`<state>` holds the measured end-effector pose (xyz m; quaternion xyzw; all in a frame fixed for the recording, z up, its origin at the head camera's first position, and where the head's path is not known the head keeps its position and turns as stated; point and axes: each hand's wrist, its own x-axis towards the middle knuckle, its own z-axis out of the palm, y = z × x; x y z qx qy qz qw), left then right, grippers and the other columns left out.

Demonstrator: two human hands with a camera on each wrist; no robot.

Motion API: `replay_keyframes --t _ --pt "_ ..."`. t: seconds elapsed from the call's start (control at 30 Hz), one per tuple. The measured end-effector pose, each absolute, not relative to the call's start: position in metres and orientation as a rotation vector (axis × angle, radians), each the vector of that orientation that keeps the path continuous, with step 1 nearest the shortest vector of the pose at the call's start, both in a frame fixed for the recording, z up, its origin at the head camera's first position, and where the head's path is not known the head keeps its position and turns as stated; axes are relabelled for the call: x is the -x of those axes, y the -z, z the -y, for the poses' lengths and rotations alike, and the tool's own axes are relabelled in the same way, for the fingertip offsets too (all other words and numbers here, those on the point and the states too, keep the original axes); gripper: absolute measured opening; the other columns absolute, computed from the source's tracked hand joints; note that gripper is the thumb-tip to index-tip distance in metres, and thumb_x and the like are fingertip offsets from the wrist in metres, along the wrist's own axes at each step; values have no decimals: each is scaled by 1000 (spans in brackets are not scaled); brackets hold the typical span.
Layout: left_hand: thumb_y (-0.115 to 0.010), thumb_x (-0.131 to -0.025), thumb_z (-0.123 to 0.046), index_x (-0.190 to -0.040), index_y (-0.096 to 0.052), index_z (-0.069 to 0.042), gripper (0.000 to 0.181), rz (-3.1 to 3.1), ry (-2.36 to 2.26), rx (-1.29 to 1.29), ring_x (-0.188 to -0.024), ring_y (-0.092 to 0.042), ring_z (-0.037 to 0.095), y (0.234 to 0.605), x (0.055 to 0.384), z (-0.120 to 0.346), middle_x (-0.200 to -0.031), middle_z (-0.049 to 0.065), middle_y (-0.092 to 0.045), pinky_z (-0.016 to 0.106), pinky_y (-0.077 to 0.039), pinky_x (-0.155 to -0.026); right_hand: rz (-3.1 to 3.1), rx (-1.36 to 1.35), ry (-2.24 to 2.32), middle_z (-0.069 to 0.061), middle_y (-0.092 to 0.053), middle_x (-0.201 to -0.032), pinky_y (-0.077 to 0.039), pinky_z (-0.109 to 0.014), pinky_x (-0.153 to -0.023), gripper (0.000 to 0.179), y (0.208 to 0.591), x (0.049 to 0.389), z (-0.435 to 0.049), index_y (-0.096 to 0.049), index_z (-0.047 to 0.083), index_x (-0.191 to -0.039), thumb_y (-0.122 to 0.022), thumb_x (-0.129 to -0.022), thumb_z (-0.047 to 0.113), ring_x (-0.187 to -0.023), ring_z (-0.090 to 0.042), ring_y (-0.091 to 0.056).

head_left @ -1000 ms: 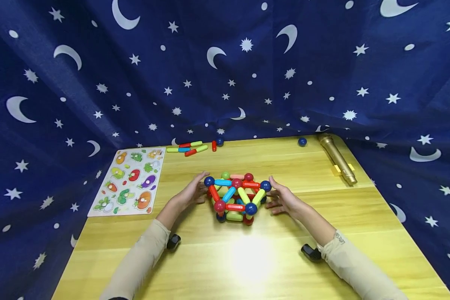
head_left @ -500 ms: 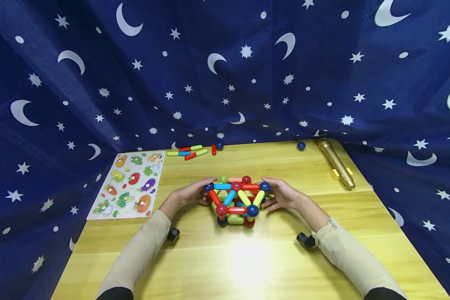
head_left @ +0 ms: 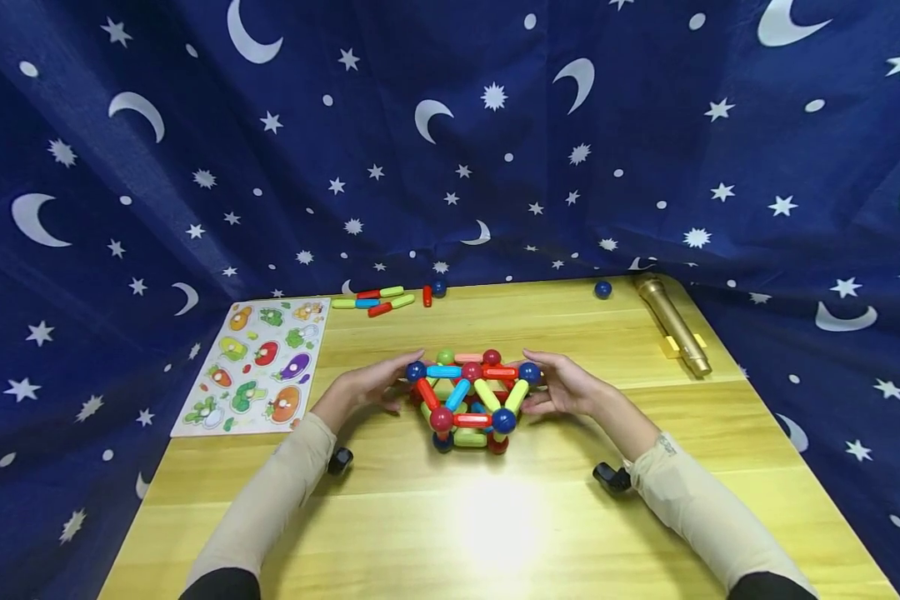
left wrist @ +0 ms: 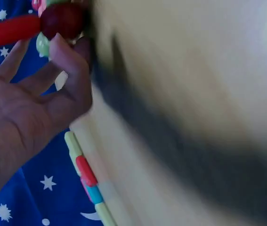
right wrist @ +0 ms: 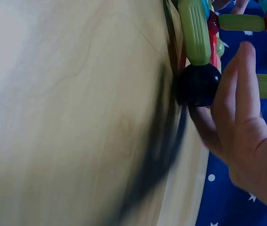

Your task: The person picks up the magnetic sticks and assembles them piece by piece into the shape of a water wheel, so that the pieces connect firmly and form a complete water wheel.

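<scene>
A structure of coloured magnetic rods and balls (head_left: 472, 421) stands mid-table, with triangles of red, blue and yellow-green rods on its near upper side. My left hand (head_left: 366, 388) lies along its left side, fingers loosely bent. In the left wrist view, fingertips (left wrist: 60, 44) reach a dark red ball (left wrist: 62, 20) at the end of a red rod (left wrist: 10, 31). On the other side is my right hand (head_left: 570, 387), its fingers fairly straight. The right wrist view shows them beside a dark ball (right wrist: 198, 84) below a green rod (right wrist: 194, 33). Some fingertips are hidden behind the structure.
Loose rods (head_left: 375, 303) and a blue ball (head_left: 438, 288) lie at the back edge, another blue ball (head_left: 603, 289) further right. A vegetable picture board (head_left: 251, 367) is at left, a gold tube (head_left: 673, 325) at right. A starry curtain (head_left: 450, 150) hangs behind.
Both hands have come in from the sides to the structure. Over the last half second the left fingertips have drawn back slightly, while the right hand has hardly moved.
</scene>
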<state>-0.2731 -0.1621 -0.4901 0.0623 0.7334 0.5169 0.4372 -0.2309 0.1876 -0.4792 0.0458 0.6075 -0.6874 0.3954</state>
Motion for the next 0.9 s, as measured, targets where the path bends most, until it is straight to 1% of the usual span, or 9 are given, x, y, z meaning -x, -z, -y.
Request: replay_keyframes --t 0.13,0.2,0.3,0.37,0.43,0.53,0.6,0.73,0.9 --pt "-30 -93 -71 -151 -34 -30 71 -1825 -1156 -145 -110 -59 32 487 280 166 -155 11 -30 32 -49 -65 -1545 -202 1771 -14 -53 -113 -42 -52 -106 48 482 235 -182 -45 10 -141 -41 -102 38 -97 -30 -62" --pt "-28 -94 -69 -153 -29 -29 71 -1766 -1148 -144 -97 -64 27 487 282 166 -152 14 -33 30 -49 -62 -1558 -222 1764 -13 -54 -110 -42 -51 -105 42 483 236 -180 -48 10 -137 -42 -102 32 -95 -29 -63" --pt "-28 -96 -64 -155 -21 -25 71 -1678 -1173 -133 -87 -67 24 490 283 165 -151 17 -33 31 -52 -64 -1580 -237 1745 -12 -55 -106 -47 -48 -101 37 485 238 -179 -52 11 -131 -42 -100 27 -91 -26 -64" --pt "-30 -97 -62 -156 -18 -22 73 -1655 -1184 -132 -86 -69 24 492 283 164 -151 19 -34 32 -54 -67 -1587 -239 1739 -10 -55 -105 -52 -45 -97 33 486 239 -180 -56 11 -125 -43 -99 27 -89 -24 -65" --pt "-31 -97 -59 -156 -17 -17 73 -1637 -1193 -139 -86 -70 25 494 282 164 -150 21 -37 33 -55 -70 -1598 -246 1736 -9 -56 -102 -55 -42 -91 27 486 240 -181 -61 13 -114 -43 -99 26 -86 -23 -65" --pt "-32 -98 -55 -152 -27 -9 71 -1604 -1214 -160 -87 -70 27 496 281 163 -142 23 -45 33 -56 -76 -1615 -241 1727 -5 -58 -93 -58 -36 -83 23 486 241 -183 -62 14 -98 -43 -98 26 -81 -20 -65" --pt "-31 -99 -53 -148 -35 -5 69 -1576 -1232 -182 -88 -70 28 496 280 162 -135 23 -51 34 -57 -80 -1621 -234 1723 -3 -58 -87 -59 -33 -78 22 486 241 -184 -61 15 -91 -42 -97 26 -76 -18 -65" --pt "-32 -99 -54 -144 -44 -4 69 -1573 -1230 -186 -86 -70 26 495 277 159 -128 19 -56 33 -58 -81 -1615 -220 1716 -2 -58 -81 -58 -28 -71 22 485 240 -186 -59 16 -88 -42 -97 26 -69 -15 -64" --pt "-34 -96 -58 -146 -40 -9 70 -1641 -1198 -133 -86 -69 25 492 274 158 -131 20 -53 36 -58 -78 -1633 -206 1704 -1 -57 -77 -56 -24 -66 21 484 239 -187 -59 15 -91 -42 -98 25 -66 -14 -60"
